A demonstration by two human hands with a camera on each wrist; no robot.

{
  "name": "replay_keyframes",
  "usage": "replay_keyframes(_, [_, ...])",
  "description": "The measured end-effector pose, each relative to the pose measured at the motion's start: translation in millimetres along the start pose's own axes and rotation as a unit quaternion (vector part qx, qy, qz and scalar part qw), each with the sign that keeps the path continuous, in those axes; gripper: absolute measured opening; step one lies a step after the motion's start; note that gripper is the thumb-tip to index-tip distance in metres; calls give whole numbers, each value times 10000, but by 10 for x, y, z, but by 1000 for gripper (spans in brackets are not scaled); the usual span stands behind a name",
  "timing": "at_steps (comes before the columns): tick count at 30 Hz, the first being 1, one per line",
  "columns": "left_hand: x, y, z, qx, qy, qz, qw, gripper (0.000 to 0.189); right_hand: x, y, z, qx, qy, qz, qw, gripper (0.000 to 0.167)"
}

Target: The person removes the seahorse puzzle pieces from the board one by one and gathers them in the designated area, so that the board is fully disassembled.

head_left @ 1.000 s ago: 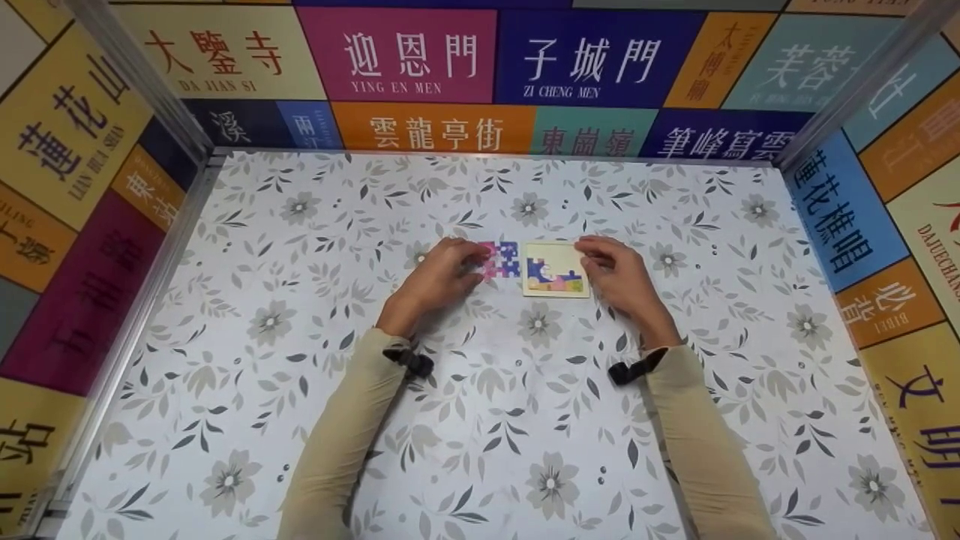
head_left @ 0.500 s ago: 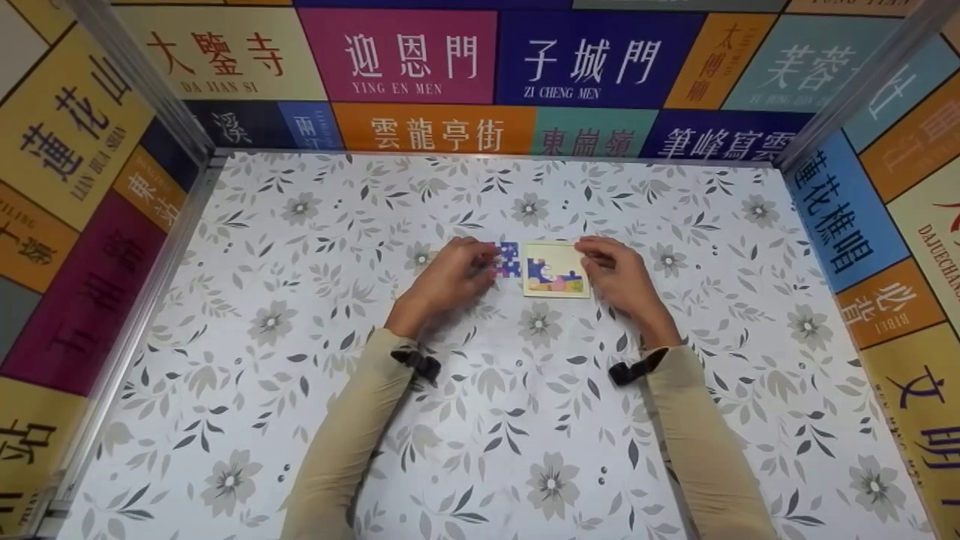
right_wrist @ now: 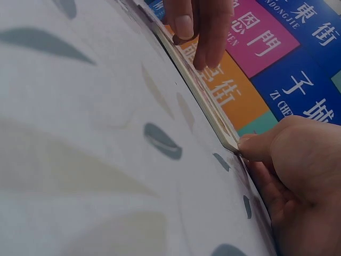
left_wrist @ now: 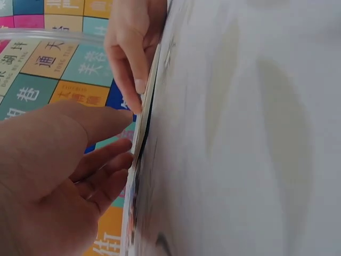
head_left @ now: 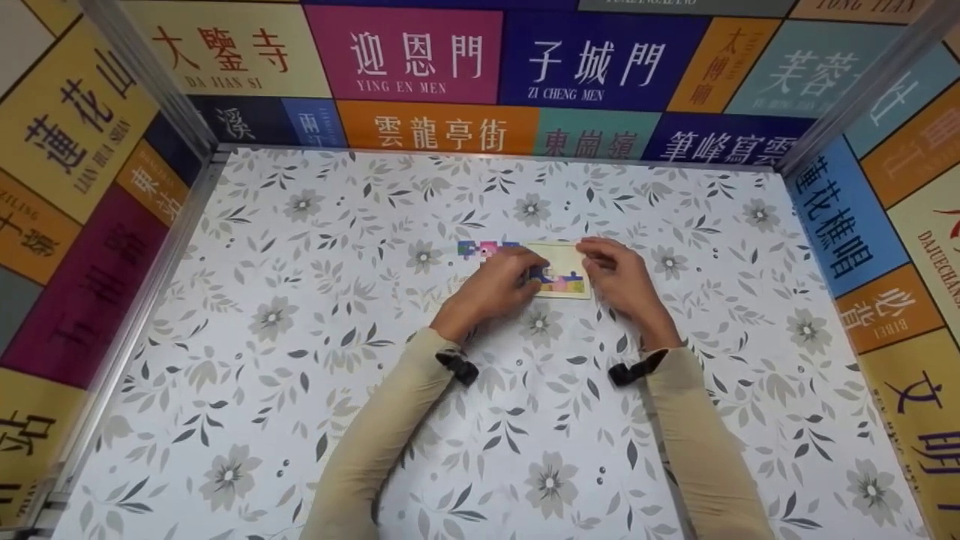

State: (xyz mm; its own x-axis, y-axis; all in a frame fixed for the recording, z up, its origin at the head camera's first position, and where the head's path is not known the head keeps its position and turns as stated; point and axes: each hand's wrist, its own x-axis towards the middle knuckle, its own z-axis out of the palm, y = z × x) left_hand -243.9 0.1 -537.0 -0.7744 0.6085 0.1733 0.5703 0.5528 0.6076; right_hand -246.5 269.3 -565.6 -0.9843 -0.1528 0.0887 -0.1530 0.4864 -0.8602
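Observation:
A shallow cream puzzle tray (head_left: pixel 559 256) lies flat on the table, its lower part filled with colourful pieces. My left hand (head_left: pixel 499 283) is over the tray's left side, thumb and fingers pointing down. A small dark puzzle piece (right_wrist: pixel 184 40) shows between its thumb and fingers in the right wrist view. My right hand (head_left: pixel 619 274) grips the tray's right edge, its thumb at the near corner in the right wrist view. Left of the tray lie loose puzzle pieces (head_left: pixel 487 249) in pink, blue and purple, partly hidden by my left hand.
The table (head_left: pixel 540 420) has a white cloth with grey flowers and leaves. Coloured panels with large lettering (head_left: pixel 420 56) stand behind it and at both sides. Metal rails (head_left: pixel 150 247) run along its edges.
My left hand has moved right, from over the loose pieces to the tray's left side, uncovering pink and purple pieces behind it. My right hand stays on the tray's edge.

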Motion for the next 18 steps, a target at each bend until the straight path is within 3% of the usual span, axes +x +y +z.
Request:
replay_keyframes(8, [84,122,78,311,100,-299,9990,31,-10,2,-4,-55,-22,-120,9999,31])
replay_keyframes(18, [90,112,119,117,286,-140,9994,20,-6,-1,-4,40,-23,-26,10000,32])
